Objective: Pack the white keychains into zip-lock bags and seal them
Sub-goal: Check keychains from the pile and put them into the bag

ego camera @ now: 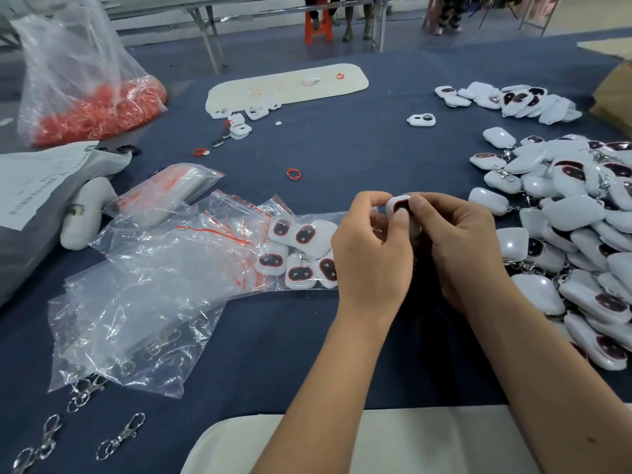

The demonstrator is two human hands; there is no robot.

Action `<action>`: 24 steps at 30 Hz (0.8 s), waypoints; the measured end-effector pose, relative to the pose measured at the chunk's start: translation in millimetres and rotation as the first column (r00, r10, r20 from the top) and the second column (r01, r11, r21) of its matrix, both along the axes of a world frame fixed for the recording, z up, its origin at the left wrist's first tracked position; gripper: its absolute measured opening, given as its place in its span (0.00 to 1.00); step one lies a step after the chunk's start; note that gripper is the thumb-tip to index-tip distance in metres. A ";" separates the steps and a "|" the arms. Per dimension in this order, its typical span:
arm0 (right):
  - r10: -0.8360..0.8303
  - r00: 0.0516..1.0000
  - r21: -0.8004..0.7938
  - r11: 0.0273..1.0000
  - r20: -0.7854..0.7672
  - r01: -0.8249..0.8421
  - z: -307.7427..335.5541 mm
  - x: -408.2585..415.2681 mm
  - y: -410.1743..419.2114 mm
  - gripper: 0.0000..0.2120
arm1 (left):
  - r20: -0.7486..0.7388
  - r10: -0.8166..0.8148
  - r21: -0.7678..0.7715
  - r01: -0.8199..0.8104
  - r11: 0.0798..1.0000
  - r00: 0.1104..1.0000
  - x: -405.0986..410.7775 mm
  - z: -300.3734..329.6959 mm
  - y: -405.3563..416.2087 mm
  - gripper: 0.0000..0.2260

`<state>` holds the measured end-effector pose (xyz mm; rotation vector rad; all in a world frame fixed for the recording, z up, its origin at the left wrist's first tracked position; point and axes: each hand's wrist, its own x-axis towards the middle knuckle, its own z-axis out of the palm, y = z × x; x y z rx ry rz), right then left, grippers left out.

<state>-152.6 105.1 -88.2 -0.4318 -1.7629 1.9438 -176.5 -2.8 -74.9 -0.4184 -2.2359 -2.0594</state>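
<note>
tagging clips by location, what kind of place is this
Probably a small factory packing room: a big pile of white keychains, loose zip-lock bags, and folding work tables behind.

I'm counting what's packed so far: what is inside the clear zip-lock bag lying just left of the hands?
Inside the clear zip-lock bag with the red seal strip, about six white keychains with dark oval faces show. The left hand covers the bag's right end, so more may be hidden.

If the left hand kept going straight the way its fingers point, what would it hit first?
Probably the white keychain that the left hand and right hand already pinch. Past it lies bare blue tablecloth, though depth is unclear.
</note>
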 end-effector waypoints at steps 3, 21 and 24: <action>0.032 0.999 0.024 0.999 0.025 -0.033 0.0 1.3 2.9 0.09 | 0.006 0.031 -0.019 -0.031 0.999 1.000 -0.6 -2.4 1.6 0.02; 0.150 0.985 -0.009 0.988 -0.085 -0.152 1.1 2.7 -1.7 0.08 | 0.220 -0.084 0.077 0.069 0.995 0.972 -17.5 3.0 -20.6 0.04; 0.158 0.982 -0.028 0.986 -0.104 -0.161 1.3 1.9 -2.1 0.08 | 0.199 -0.096 0.090 0.080 0.993 0.975 -17.9 3.9 -22.0 0.03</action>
